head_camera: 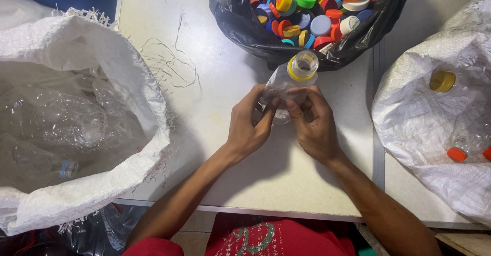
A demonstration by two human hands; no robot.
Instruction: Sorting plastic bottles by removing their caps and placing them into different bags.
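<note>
Both hands — left hand (249, 125), right hand (313, 123) — grip the clear bottle (288, 82).

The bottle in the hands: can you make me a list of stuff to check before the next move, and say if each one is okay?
1. Both hands hold the clear bottle: ok; left hand and right hand grip its body.
2. Cap off: ok; the mouth is open, only a yellow ring sits round the neck.
3. Bottle empty: cannot tell; fingers hide the lower part.
4. Black bag of caps close and open: ok, right behind the bottle.
5. White sack of clear bottles open: ok, on the left.
6. Table space under the hands: ok.
</note>
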